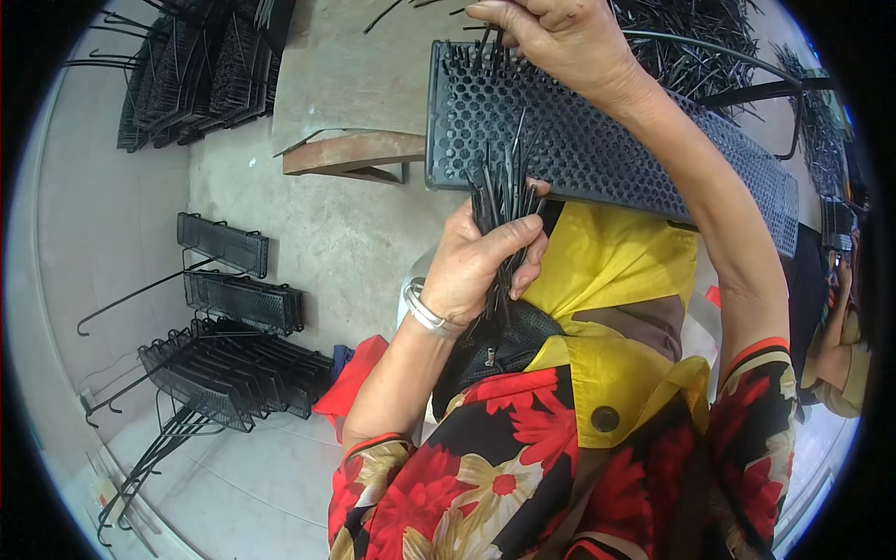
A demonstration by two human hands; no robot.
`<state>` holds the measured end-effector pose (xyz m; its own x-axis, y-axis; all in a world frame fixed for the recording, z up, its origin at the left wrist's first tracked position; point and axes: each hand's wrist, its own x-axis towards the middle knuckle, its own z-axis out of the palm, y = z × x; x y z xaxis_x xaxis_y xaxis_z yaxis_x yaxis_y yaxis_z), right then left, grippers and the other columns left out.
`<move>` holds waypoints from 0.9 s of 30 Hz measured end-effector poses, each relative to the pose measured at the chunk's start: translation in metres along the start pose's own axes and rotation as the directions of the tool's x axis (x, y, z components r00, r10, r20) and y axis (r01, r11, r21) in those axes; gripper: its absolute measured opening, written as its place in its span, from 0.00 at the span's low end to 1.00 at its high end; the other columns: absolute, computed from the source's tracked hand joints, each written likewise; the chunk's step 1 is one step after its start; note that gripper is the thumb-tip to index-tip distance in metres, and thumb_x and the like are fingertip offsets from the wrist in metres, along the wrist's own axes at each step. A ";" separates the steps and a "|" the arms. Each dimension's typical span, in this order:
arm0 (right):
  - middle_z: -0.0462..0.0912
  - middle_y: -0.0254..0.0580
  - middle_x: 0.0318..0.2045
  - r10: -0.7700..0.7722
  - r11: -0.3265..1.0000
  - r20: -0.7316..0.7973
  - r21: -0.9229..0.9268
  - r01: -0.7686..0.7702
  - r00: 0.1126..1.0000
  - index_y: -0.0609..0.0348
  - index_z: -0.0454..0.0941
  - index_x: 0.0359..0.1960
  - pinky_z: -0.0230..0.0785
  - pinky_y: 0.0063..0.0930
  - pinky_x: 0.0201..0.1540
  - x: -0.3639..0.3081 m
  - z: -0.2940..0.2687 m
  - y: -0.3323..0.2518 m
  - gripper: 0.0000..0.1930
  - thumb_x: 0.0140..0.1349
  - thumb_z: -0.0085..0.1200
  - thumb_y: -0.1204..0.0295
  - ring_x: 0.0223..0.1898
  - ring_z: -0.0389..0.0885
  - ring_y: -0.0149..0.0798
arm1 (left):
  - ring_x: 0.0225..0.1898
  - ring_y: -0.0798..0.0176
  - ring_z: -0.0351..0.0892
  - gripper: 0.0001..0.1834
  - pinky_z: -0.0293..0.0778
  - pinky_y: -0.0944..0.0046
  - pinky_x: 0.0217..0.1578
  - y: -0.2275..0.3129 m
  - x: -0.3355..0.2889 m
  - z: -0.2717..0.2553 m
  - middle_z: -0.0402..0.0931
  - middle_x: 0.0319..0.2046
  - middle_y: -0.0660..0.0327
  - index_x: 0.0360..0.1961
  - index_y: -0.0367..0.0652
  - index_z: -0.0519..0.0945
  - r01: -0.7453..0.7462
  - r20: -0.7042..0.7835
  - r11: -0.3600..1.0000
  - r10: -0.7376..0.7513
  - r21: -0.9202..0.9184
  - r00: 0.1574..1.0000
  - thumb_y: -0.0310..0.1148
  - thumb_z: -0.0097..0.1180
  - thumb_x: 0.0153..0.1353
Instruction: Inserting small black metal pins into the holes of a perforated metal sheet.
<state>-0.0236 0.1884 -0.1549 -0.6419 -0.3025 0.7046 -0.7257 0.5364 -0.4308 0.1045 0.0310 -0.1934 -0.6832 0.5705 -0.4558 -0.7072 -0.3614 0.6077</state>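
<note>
My left hand [485, 257] is closed around a bundle of thin black sticks [504, 191], which point up and away from me. A long black tray [597, 140] full of round holes lies across in front of me. Several short black sticks stand upright in the holes at its far left corner. Over that corner my right hand [560, 33] is closed in a pinch, with a thin black stick [486, 39] at the fingertips. The upper edge of the view cuts off part of this hand.
Loose black sticks [691, 42] are heaped beyond the tray. A wooden-edged table [355, 154] stands at left. Black wire-handled racks [233, 369] sit on the floor at left, with more stacked at far left [201, 79]. Another person's arm [833, 322] shows at the right edge.
</note>
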 end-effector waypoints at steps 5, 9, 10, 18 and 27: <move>0.69 0.49 0.15 -0.032 0.999 0.006 -0.018 0.032 0.999 0.66 0.68 0.18 0.63 0.32 0.20 -0.001 0.003 0.002 0.08 0.49 0.53 0.77 0.18 0.72 0.47 | 0.13 0.70 0.64 0.15 0.59 0.72 0.12 0.000 0.000 0.000 0.68 0.17 0.61 0.46 0.40 0.69 0.008 -0.029 0.999 -0.009 -0.048 1.000 0.26 0.50 0.56; 0.71 0.50 0.16 -0.012 1.000 0.106 0.003 0.012 0.994 0.65 0.69 0.17 0.64 0.34 0.21 -0.008 0.006 0.005 0.08 0.49 0.53 0.77 0.19 0.73 0.49 | 0.12 0.70 0.64 0.15 0.59 0.73 0.12 0.000 0.000 0.000 0.68 0.17 0.61 0.46 0.40 0.69 0.009 -0.028 0.999 -0.011 -0.045 1.000 0.26 0.50 0.56; 0.72 0.51 0.16 -0.009 1.000 0.160 0.004 0.008 0.987 0.65 0.69 0.17 0.65 0.35 0.22 -0.010 0.006 0.006 0.08 0.49 0.53 0.76 0.20 0.73 0.50 | 0.12 0.70 0.64 0.15 0.59 0.73 0.12 -0.001 0.001 0.000 0.68 0.17 0.61 0.46 0.40 0.69 0.006 -0.025 0.999 -0.007 -0.049 1.000 0.26 0.50 0.56; 0.74 0.50 0.18 -0.213 0.977 -0.046 -0.015 0.212 0.976 0.65 0.74 0.21 0.67 0.34 0.25 -0.015 0.002 0.002 0.05 0.49 0.52 0.76 0.22 0.75 0.48 | 0.13 0.68 0.63 0.20 0.59 0.71 0.13 -0.002 0.003 0.000 0.66 0.19 0.58 0.51 0.39 0.65 0.009 0.009 1.000 -0.009 0.002 1.000 0.27 0.49 0.57; 0.78 0.40 0.21 0.788 0.258 0.347 0.563 -0.785 0.508 0.68 0.74 0.38 0.66 0.14 0.19 -0.077 -0.026 -0.046 0.17 0.53 0.58 0.67 0.17 0.74 0.26 | 0.13 0.70 0.64 0.15 0.59 0.73 0.12 -0.003 -0.001 0.001 0.67 0.17 0.60 0.46 0.40 0.68 -0.081 0.045 0.997 0.081 -0.010 0.996 0.28 0.50 0.57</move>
<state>0.0656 0.2076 -0.1750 -0.9842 -0.0042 -0.1771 0.1769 -0.0677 -0.9819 0.1075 0.0322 -0.1942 -0.7294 0.5721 -0.3752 -0.6516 -0.4137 0.6359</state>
